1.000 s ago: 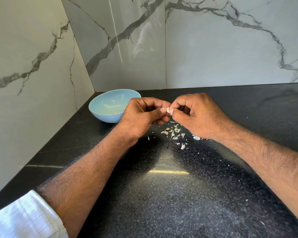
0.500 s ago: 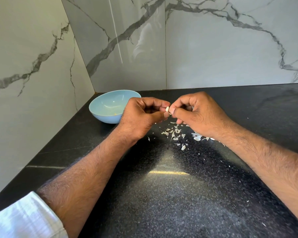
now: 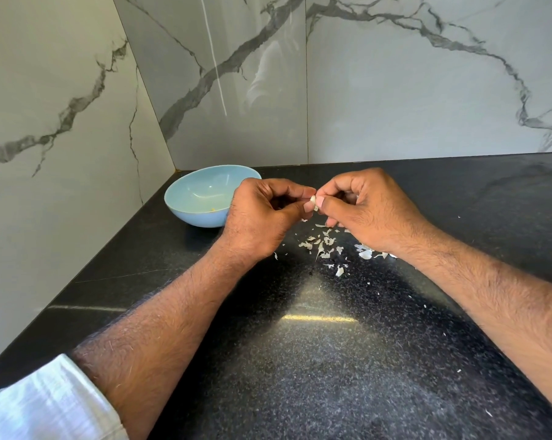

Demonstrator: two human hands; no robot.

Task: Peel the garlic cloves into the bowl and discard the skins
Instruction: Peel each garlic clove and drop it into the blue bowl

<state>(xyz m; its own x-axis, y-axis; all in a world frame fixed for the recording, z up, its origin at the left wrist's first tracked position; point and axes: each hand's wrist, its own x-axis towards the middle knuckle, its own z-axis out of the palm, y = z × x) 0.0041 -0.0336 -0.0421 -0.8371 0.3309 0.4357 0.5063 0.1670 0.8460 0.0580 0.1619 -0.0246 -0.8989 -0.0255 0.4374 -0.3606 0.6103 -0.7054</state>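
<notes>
A small pale garlic clove (image 3: 314,202) is pinched between the fingertips of both hands, just above the counter. My left hand (image 3: 262,214) holds it from the left with thumb and curled fingers. My right hand (image 3: 370,208) pinches it from the right. A light blue bowl (image 3: 188,198) stands behind my left hand, near the corner of the walls; only a tiny yellowish speck shows inside. Several white skin flakes (image 3: 322,246) lie scattered on the counter below the hands.
The black speckled countertop (image 3: 300,360) stretches toward me and to the right. Marble-patterned walls (image 3: 395,90) close off the back and left side. More skin pieces (image 3: 366,252) lie under my right wrist.
Both hands stay together at the clove, shifting only slightly. The fingertips have worked a little around the clove. The skin flakes and bowl have not moved.
</notes>
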